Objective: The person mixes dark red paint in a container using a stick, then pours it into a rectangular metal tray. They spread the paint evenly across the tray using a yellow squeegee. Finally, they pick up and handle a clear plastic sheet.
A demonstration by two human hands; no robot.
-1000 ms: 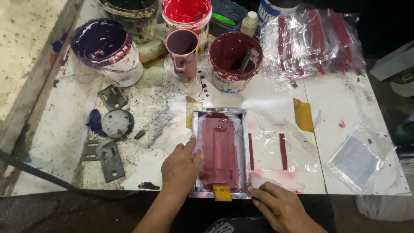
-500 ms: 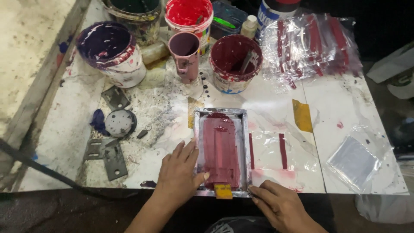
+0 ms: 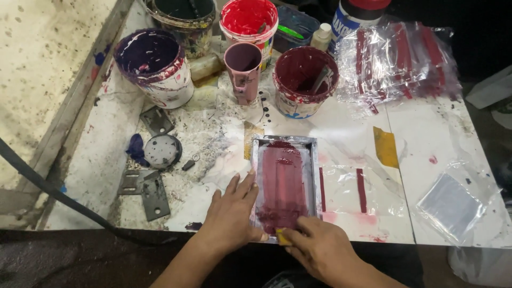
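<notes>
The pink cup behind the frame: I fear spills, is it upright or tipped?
Upright. The pink cup stands on its base on the table, its round mouth facing up.

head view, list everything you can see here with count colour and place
screen frame: 1, grey, maroon ink inside, table front centre
paint tubs: 4, purple, dark green, red, maroon, table back
cup: 1, pink, between tubs
plastic bags with red strips: a pile, clear, back right
yellow tape: 1, right of frame
metal plates: several, grey, left
table: 1, white, stained
left hand: flat on frame's left edge
right hand: at frame's near edge, on a yellow piece
</notes>
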